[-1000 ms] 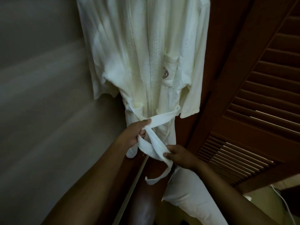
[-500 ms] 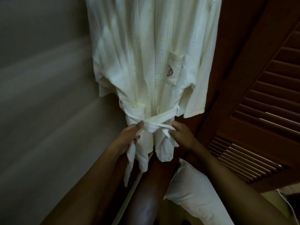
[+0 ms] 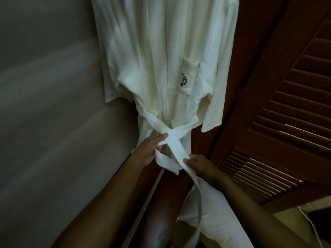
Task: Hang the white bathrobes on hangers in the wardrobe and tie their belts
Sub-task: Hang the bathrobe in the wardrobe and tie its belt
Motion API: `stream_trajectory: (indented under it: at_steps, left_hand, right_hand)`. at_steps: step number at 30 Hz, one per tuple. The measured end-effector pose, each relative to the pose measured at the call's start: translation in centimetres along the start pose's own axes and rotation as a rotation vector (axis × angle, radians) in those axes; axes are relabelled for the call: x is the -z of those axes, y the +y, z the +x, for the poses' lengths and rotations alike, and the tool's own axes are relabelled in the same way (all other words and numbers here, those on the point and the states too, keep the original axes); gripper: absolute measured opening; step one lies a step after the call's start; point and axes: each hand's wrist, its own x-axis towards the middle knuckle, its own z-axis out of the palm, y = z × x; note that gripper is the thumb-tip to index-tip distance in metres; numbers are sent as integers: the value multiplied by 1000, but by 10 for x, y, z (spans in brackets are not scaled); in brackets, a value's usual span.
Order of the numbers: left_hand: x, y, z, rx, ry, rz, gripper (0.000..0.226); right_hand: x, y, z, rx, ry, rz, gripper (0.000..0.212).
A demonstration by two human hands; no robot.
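Bathrobe (image 3: 161, 59) hangs left of the louvred door (image 3: 277, 122), its belt (image 3: 176, 149) crossed mid-tie. Left hand (image 3: 148, 151) grips one end and right hand (image 3: 198, 167) pinches the other. The next move probably calls for pulling both ends snug.

Grey wall (image 3: 44, 122) at left, thin white cable (image 3: 312, 228) at lower right

A wardrobe (image 3: 250, 86) of dark reddish-brown wood carries a white bathrobe (image 3: 157, 59). The robe hangs down from above the top edge of view, so whatever holds it is out of sight. It hangs between a plain grey wall (image 3: 44, 104) on the left and the wardrobe's louvred door (image 3: 295, 122) on the right. The sleeve nearer the door overlaps the wooden upright. A white belt (image 3: 154, 122) crosses at the waist. Below the door's lower corner sits a soft white bundle (image 3: 220, 212), its support hidden.
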Motion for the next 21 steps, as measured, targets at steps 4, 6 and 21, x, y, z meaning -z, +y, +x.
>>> stream_trajectory:
  at_steps: [4,6,21]
  left_hand:
    - [-1,-4,-10,9,33,-27,47]
    - [0,-8,-14,36,40,-57,45]
    - [-5,-26,-22,112,193,29,31]
  right_hand:
    - [-10,10,14,2,228,-277,12]
    - [-15,5,22,-42,236,-186,13]
    - [-18,-67,41,-35,111,820,40]
